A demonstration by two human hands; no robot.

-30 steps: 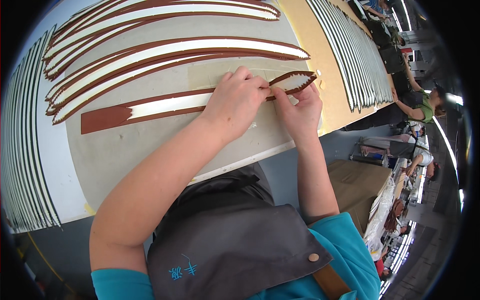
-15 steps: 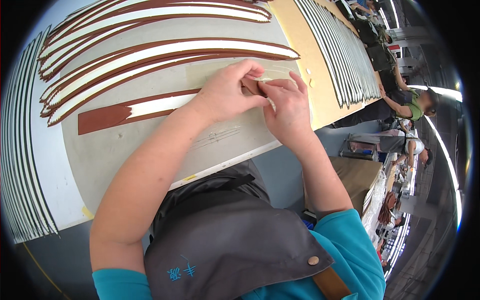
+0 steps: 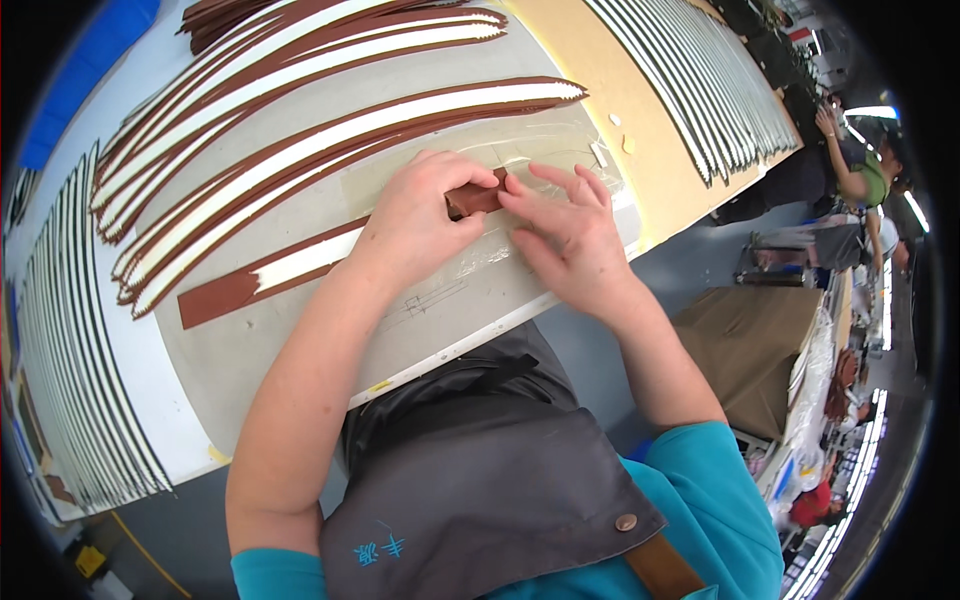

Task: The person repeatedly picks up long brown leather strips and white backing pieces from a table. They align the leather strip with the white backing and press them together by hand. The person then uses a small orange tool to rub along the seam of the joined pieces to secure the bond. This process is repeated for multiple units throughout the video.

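A long brown leather strip with a white middle (image 3: 310, 262) lies on the grey work board. Its solid brown end is at the left. The other end is lifted and bent into a small curl (image 3: 478, 199) between my hands. My left hand (image 3: 425, 205) is closed round this lifted end, thumb below and fingers above. My right hand (image 3: 572, 232) touches the tip of the strip with a fingertip; its thumb stands apart and its other fingers are spread. Part of the strip is hidden under my left hand.
Stacked brown-and-white strips (image 3: 350, 125) lie beyond my hands, with more (image 3: 300, 60) farther back. Rows of dark-edged strips flank the board at left (image 3: 95, 350) and right (image 3: 690, 85). Clear film (image 3: 490, 255) lies beside my hands. A person in green (image 3: 872, 180) stands at right.
The view has shifted, showing more of the table's left side. The lifted strip end is now bent into a more open curl, and my right thumb has come away from it.
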